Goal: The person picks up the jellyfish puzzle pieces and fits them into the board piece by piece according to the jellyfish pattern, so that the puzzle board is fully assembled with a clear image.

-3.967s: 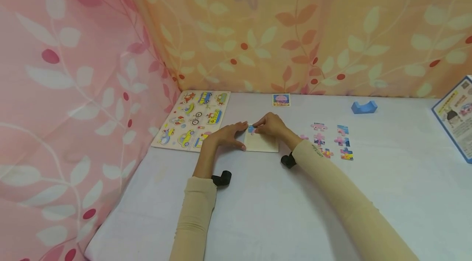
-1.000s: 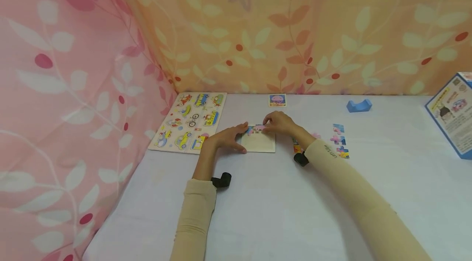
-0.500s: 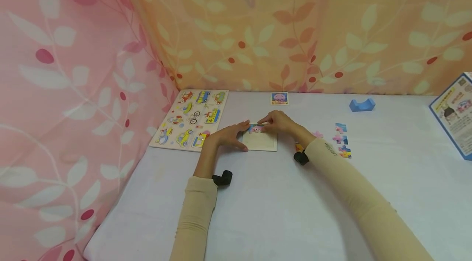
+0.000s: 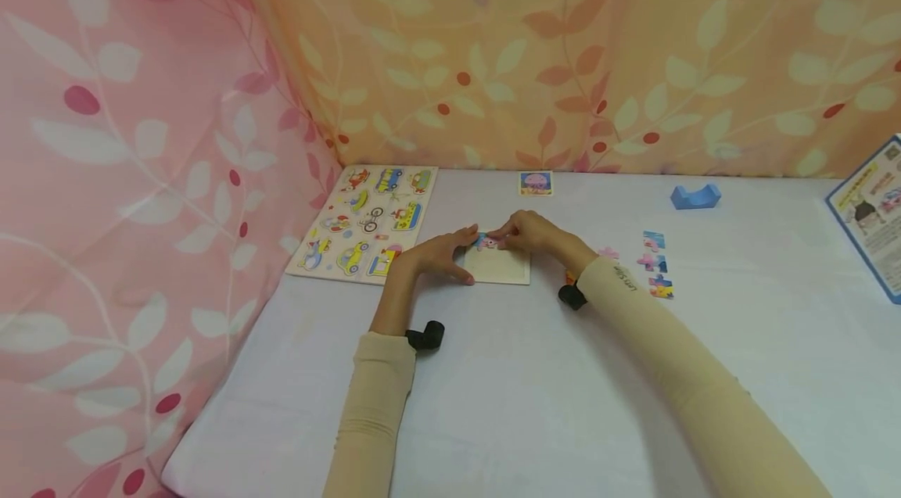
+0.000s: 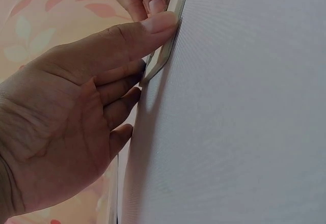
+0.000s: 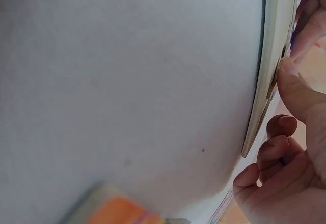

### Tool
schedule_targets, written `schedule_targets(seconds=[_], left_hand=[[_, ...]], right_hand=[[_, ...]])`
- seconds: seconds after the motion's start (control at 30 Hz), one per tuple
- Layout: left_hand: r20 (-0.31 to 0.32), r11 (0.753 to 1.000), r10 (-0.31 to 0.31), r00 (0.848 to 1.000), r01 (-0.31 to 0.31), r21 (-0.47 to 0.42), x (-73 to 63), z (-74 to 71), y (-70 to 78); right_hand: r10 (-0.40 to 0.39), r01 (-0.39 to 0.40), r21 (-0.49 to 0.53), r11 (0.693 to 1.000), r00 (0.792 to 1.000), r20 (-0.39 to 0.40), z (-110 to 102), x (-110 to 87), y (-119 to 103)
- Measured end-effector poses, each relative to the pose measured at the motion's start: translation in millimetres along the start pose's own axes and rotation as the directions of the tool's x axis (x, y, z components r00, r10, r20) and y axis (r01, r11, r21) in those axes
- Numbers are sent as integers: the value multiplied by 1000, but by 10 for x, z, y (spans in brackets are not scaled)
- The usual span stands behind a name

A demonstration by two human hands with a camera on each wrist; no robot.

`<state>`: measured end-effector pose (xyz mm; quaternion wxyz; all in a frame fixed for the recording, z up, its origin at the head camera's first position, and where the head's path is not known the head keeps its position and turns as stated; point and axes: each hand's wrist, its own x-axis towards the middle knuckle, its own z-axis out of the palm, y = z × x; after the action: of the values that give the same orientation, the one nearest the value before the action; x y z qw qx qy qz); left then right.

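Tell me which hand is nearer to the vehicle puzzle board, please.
The left hand, just right of the vehicle puzzle board; the right hand is farther right, over the jigsaw tray.

Wide path over near surface [image 4: 493,404], between beige sleeves [image 4: 376,412], up to tray's [image 4: 502,269] front edge. Left hand [image 4: 439,252] blocks tray's left side; right hand [image 4: 531,232] covers its far right corner. Flat picture board [image 4: 366,224] obstructs far left. Free lane between loose pieces [image 4: 659,287] and box [image 4: 876,216]; blue block [image 4: 695,199] at its far end.

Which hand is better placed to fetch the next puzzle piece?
Probably the right hand: it is nearer the loose pieces, while the left hand holds the board by its left side.
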<state>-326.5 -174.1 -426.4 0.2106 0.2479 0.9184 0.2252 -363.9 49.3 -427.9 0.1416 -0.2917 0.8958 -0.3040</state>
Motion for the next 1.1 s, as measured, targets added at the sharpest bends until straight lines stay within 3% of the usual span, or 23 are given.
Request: schedule_targets(seconds=[0.17, 0.4, 0.73, 0.93, 1.1], left_hand=[[-3, 1000, -2, 1000, 2, 2, 7, 1, -2], [-3, 1000, -5, 1000, 5, 3, 10, -6, 5], [-1, 1000, -11, 1000, 11, 3, 13, -28, 4], [4, 1000, -12, 1000, 12, 7, -3, -24, 5], [5, 1000, -7, 1000, 7, 0, -10, 2, 6]], right_hand=[[45, -44, -31, 999, 999, 18, -38, 12, 17], [-30, 32, -120, 992, 999, 22, -89, 54, 9], [13, -14, -199, 980, 1000, -5, -75, 69, -72], [60, -60, -24, 998, 998, -14, -32, 52, -44], [75, -71, 121, 990, 997, -35, 0, 46, 65]])
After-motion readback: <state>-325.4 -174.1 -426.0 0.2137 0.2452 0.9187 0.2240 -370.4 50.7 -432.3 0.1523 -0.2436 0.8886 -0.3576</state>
